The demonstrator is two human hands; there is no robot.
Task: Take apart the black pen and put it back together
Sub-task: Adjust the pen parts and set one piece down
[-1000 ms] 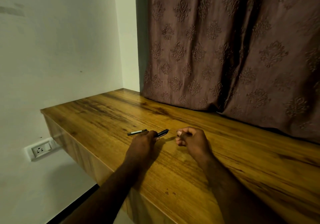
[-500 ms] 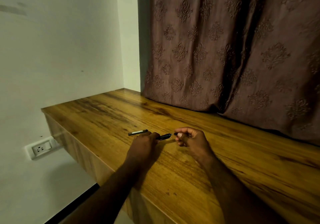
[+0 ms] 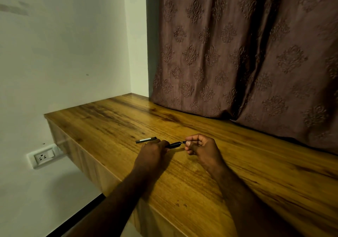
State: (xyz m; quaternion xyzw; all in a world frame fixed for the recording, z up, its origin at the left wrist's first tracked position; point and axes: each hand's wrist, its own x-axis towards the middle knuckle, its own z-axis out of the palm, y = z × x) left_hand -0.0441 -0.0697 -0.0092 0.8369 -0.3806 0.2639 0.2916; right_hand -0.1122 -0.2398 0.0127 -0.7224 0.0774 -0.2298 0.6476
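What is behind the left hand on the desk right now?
A dark pen part with a grey band lies on the wooden desk just beyond the left hand. Its right end is hidden by the knuckles, so I cannot tell whether they touch.

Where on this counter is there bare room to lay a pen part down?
Bare wood lies between the right hand and the curtain, and from the cap toward the corner. It is crowded only around the pen between left hand and right.
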